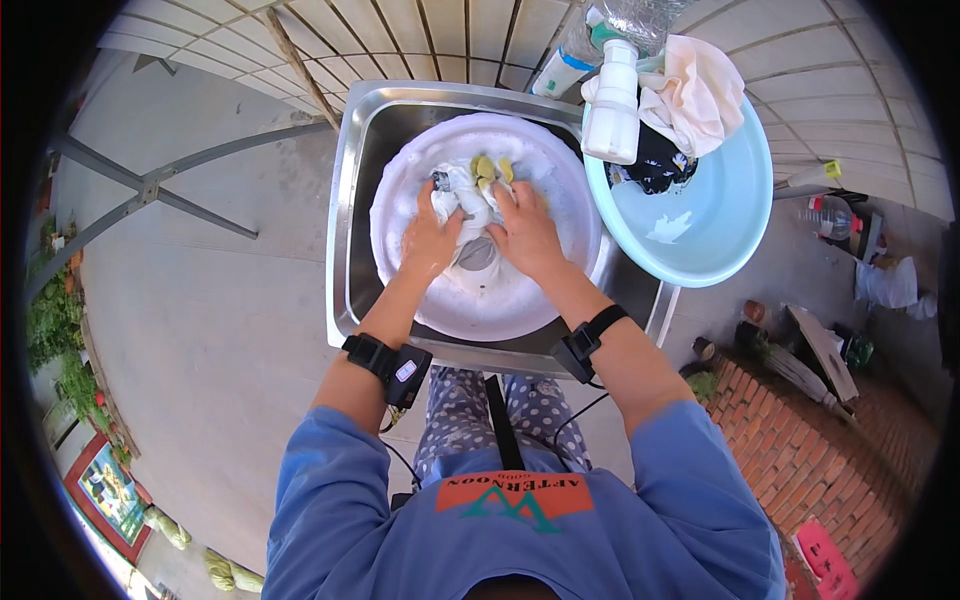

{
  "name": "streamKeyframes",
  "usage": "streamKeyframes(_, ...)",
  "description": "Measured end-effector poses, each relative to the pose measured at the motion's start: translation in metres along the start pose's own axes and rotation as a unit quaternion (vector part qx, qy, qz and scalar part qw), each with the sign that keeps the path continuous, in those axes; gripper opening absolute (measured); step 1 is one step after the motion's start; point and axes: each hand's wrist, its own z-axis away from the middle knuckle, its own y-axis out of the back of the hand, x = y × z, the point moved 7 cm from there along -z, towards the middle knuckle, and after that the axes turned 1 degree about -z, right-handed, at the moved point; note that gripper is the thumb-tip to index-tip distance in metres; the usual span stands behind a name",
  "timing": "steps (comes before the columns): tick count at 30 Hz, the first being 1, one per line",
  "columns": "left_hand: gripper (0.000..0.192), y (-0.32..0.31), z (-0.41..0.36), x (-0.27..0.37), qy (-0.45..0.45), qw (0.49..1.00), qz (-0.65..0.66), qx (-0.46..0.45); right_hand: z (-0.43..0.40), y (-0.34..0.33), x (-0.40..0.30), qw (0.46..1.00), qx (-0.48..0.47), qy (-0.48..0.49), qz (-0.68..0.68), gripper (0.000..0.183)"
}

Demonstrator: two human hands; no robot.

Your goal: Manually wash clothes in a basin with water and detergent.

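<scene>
Both my hands are in a pale lilac plastic basin (390, 262) of sudsy water. My left hand (429, 238) grips the left side of a wet, bunched white cloth (472, 206), thumb toward the middle. On its right side, my right hand (529, 231) holds the same cloth, with the fingers partly hidden by folds. A grey patch (477, 255) shows between the hands, and yellow-green pieces (484, 169) stick up beyond the fingertips. A small dark grey patch (441, 180) lies by my left fingertips. The basin sits inside a stainless steel sink (346, 225).
A light blue basin (697, 240) overlaps the sink's right edge, holding black flowered fabric (656, 161) and a pale pink cloth (694, 97). White pipe fittings (611, 120) hang over it. A tiled wall (420, 37) rises behind. Metal legs (150, 187) stand left; a broom (795, 367) lies right.
</scene>
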Motion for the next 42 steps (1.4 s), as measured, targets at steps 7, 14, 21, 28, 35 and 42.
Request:
streamKeyframes(7,0.063,-0.024,-0.022,0.011,0.119,0.718,0.667,-0.159,-0.012,-0.007,-0.026,0.992,-0.01,-0.062,-0.109,0.02)
streamKeyframes(14,0.054,-0.009,0.007,0.05,0.129,0.691,0.688,-0.179,0.007,0.04,-0.12,0.991,0.074,0.073,-0.09,0.022)
streamKeyframes(21,0.055,0.006,0.017,0.061,0.134,0.842,0.518,-0.066,-0.017,-0.004,0.039,0.962,-0.07,-0.233,-0.123,0.044)
streamKeyframes(28,0.07,-0.023,-0.012,0.002,0.002,0.98,-0.169,-0.107,-0.005,-0.018,0.022,0.985,-0.167,-0.046,0.018,0.037)
streamKeyframes(35,0.057,-0.01,0.006,0.042,0.189,0.69,0.667,-0.206,0.014,0.02,-0.095,0.986,-0.053,0.016,-0.157,0.018)
streamKeyframes(42,0.051,-0.031,0.017,0.045,0.201,0.721,0.647,-0.145,-0.014,0.017,-0.068,0.989,0.015,-0.054,-0.134,0.029)
